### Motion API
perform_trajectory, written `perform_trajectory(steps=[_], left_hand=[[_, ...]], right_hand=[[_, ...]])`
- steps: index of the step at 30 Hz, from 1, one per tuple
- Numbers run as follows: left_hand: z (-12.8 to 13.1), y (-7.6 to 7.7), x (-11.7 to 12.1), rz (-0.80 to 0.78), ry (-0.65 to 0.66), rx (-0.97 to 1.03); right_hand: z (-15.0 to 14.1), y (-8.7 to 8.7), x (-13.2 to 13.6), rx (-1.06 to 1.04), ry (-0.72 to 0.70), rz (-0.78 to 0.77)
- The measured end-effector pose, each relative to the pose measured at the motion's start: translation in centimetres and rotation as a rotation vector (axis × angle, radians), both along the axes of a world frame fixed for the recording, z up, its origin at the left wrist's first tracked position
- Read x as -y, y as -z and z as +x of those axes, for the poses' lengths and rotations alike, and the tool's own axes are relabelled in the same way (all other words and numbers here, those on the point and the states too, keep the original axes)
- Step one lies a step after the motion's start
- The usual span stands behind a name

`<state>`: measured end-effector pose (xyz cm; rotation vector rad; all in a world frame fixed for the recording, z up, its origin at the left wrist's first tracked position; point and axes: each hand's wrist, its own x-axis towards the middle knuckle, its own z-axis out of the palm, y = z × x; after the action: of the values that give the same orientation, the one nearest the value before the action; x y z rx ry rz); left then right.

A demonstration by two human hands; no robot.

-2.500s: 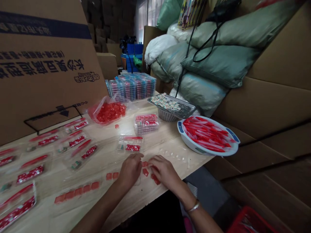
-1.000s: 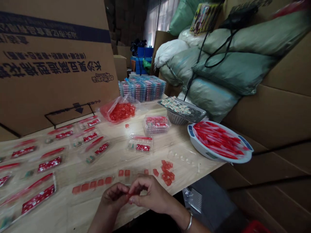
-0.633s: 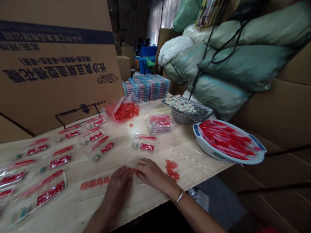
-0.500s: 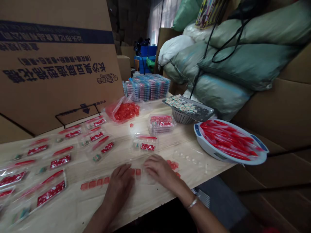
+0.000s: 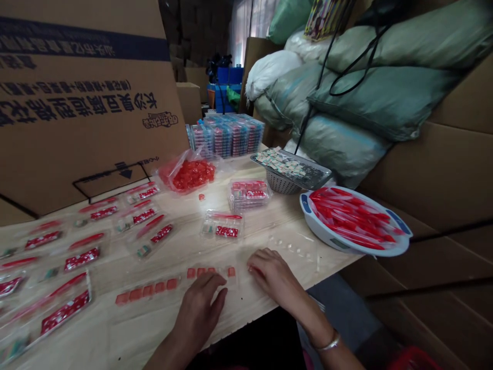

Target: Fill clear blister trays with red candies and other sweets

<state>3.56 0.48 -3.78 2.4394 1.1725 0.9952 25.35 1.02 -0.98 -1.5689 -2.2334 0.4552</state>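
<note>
My left hand (image 5: 200, 308) lies at the near edge of a clear plastic tray with small red translucent squares (image 5: 201, 271) in a row. Its thumb is apart from the fingers, and its fingertips touch or cover part of the row. One more red square (image 5: 231, 271) sits at the tray's right end, a gap away. My right hand (image 5: 271, 272) is just right of that tray, fingers curled down, with a bit of red showing at the fingertips. What lies under its palm is hidden. To the left, another clear tray holds a row of red squares (image 5: 148, 291).
Packed clear trays (image 5: 81, 258) with red sachets spread across the left. Ahead are a bag of red pieces (image 5: 194, 174), a stack of packs (image 5: 249, 195) and a metal tray of small packets (image 5: 308, 174). A white basin (image 5: 335, 241) of red-and-clear items stands right.
My right hand has moved right, off the tray, over where loose red pieces lay. My left hand has shifted right and nearer, uncovering more red squares. The view has shifted slightly.
</note>
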Motion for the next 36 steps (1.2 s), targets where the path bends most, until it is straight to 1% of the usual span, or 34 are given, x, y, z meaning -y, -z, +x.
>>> perform_trajectory(steps=[2, 4, 6, 7, 8, 11, 12, 14, 16, 18, 21, 23, 27, 29, 33, 34, 36], left_hand=[[0.4, -0.1, 0.3, -0.032, -0.009, 0.005], [0.7, -0.1, 0.4, -0.085, -0.016, 0.012], [1.0, -0.1, 0.7, -0.159, -0.018, 0.056], [1.2, -0.2, 0.8, -0.203, -0.021, 0.102], [1.3, -0.2, 0.9, -0.26, -0.029, 0.164], [2.0, -0.4, 1.0, -0.506, -0.066, 0.434], [2.2, -0.5, 1.0, -0.593, -0.07, 0.531], [2.5, -0.5, 0.9, -0.729, -0.067, 0.692], [2.6, -0.4, 0.8, -0.81, -0.066, 0.78], [2.5, -0.4, 0.9, -0.848, -0.073, 0.812], [2.1, -0.3, 1.5, -0.854, -0.082, 0.787], [1.7, 0.0, 1.9, -0.858, -0.089, 0.766], [0.9, 0.5, 2.6, -0.917, -0.046, 0.774], [0.6, 0.6, 2.7, -0.935, -0.04, 0.76], [0.3, 0.4, 2.8, -0.956, -0.038, 0.772], [0.3, 0.4, 2.9, -0.968, -0.029, 0.787], [0.2, 0.4, 2.9, -0.998, -0.018, 0.819]], right_hand=[[0.4, -0.2, 0.0, 0.067, -0.017, -0.013], [0.4, 0.0, -0.1, 0.146, -0.033, -0.019], [0.0, 0.5, -0.2, 0.147, -0.029, -0.01], [-0.2, 0.7, -0.2, 0.087, -0.023, -0.006], [-0.5, 0.9, -0.1, -0.022, -0.017, -0.015], [-1.5, 1.2, 0.6, -0.492, 0.001, -0.136], [-1.8, 1.2, 1.0, -0.613, 0.012, -0.189], [-2.6, 1.2, 1.7, -0.727, 0.046, -0.249], [-3.2, 1.0, 2.2, -0.73, 0.079, -0.238], [-3.7, 0.9, 2.7, -0.711, 0.093, -0.198], [-4.3, 0.8, 3.5, -0.661, 0.059, -0.14], [-4.7, 1.1, 4.0, -0.631, 0.039, -0.115], [-5.6, 2.0, 4.9, -0.595, -0.008, -0.068], [-5.9, 2.4, 5.0, -0.623, 0.017, -0.112], [-6.1, 2.4, 4.6, -0.766, 0.144, -0.328], [-6.1, 2.3, 4.5, -0.779, 0.145, -0.344], [-6.0, 1.9, 4.5, -0.771, 0.112, -0.317]])
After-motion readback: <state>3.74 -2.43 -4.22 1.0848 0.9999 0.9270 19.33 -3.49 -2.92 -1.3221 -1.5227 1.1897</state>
